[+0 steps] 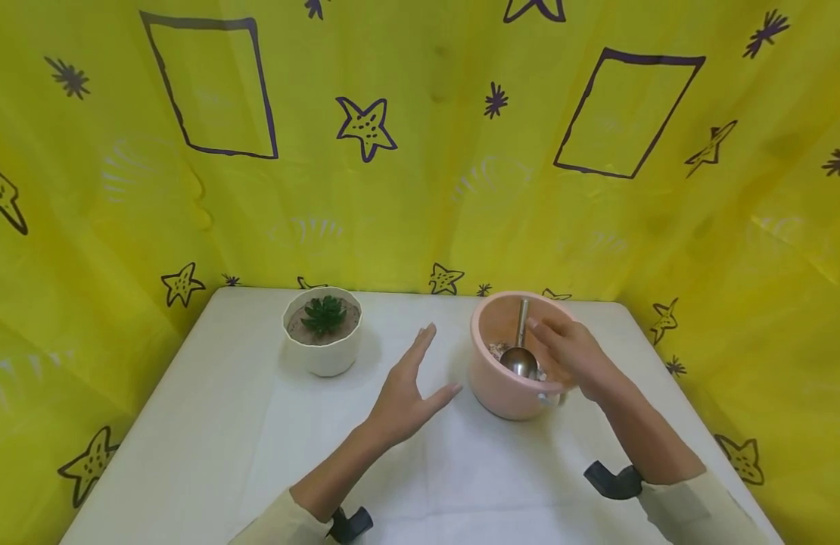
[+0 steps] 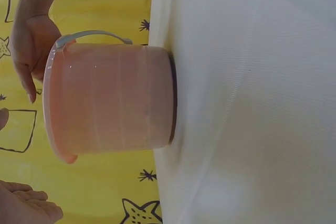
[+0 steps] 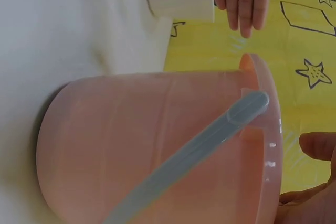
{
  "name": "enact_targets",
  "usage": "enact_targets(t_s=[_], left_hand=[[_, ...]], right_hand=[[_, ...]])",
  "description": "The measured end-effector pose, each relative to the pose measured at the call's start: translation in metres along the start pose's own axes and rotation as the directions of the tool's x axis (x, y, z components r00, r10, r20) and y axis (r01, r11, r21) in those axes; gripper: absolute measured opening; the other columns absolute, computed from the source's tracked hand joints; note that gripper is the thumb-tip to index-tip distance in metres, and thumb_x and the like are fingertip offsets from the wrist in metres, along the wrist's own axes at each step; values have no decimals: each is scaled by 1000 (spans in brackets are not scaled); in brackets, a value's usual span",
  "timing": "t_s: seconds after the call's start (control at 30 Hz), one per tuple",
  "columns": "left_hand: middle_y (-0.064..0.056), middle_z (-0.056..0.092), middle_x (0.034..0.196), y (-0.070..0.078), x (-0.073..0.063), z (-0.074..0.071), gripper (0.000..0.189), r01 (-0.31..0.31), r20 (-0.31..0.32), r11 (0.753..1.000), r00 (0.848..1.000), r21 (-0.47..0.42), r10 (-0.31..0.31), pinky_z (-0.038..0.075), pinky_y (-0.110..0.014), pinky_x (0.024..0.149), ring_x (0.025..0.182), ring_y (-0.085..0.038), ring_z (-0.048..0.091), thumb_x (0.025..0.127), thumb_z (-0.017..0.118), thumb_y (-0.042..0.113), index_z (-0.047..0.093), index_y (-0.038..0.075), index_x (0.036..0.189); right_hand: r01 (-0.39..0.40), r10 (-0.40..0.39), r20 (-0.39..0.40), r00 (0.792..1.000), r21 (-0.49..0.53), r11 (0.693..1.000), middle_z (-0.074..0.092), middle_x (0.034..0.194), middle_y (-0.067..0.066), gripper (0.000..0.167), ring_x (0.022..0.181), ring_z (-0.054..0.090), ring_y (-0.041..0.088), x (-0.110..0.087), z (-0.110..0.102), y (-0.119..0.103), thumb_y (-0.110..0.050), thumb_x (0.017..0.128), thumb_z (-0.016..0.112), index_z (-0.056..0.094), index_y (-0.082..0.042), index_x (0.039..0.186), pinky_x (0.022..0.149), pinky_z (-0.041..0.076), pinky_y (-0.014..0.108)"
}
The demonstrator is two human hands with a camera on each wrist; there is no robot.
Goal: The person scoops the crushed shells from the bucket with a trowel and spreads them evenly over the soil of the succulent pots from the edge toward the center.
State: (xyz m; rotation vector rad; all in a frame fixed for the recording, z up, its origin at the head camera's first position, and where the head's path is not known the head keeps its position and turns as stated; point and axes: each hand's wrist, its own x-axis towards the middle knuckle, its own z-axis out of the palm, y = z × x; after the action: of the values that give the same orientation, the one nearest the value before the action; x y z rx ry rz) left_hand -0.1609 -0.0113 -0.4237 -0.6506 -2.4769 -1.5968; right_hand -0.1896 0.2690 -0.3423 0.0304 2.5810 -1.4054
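A pink bucket (image 1: 505, 393) stands on the white table, with a grey-blue handle (image 3: 194, 150) hanging down its side. Inside it leans a metal scoop (image 1: 521, 359), its bowl down among small pale bits (image 1: 496, 350) and its shaft up against the far inner wall. My right hand (image 1: 575, 350) is over the bucket's right rim, fingertips close beside the scoop's shaft and not wrapped round it. Left of the bucket, my left hand (image 1: 402, 401) hovers with straight fingers and thumb spread, holding nothing; its fingers (image 3: 245, 1) also show in the right wrist view.
A white pot (image 1: 331, 356) with a small green succulent (image 1: 323, 314) stands at the back left of the table (image 1: 188, 439). Behind the table and along both sides hangs a yellow curtain (image 1: 420, 204) with dark star and frame drawings.
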Motion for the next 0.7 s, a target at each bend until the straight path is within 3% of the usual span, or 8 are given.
enact_targets(t_s=[0.2,0.37,0.7], left_hand=[[-8,30,171,1,11,8,87,2,17,1000,1000,-4,-2,27,-49,124,158,-26,24,96,80,25,31,5,165],[-8,28,171,4,21,12,89,-10,35,1000,999,0,10,26,-48,124,158,-26,23,95,80,27,30,4,165],[-11,29,171,-1,36,16,92,34,53,999,998,2,-34,25,-48,125,158,-29,23,94,81,32,30,4,165]], right_hand=[[-7,7,28,1000,-10,1000,25,162,39,72,144,37,56,5,-3,1,-36,114,44,21,15,159,115,37,65],[-27,26,50,998,23,999,23,163,39,70,146,33,57,13,-4,1,-31,114,45,18,16,160,117,34,64],[-55,58,24,998,-115,992,26,161,40,78,147,30,56,29,-5,4,-40,111,51,24,18,157,118,33,63]])
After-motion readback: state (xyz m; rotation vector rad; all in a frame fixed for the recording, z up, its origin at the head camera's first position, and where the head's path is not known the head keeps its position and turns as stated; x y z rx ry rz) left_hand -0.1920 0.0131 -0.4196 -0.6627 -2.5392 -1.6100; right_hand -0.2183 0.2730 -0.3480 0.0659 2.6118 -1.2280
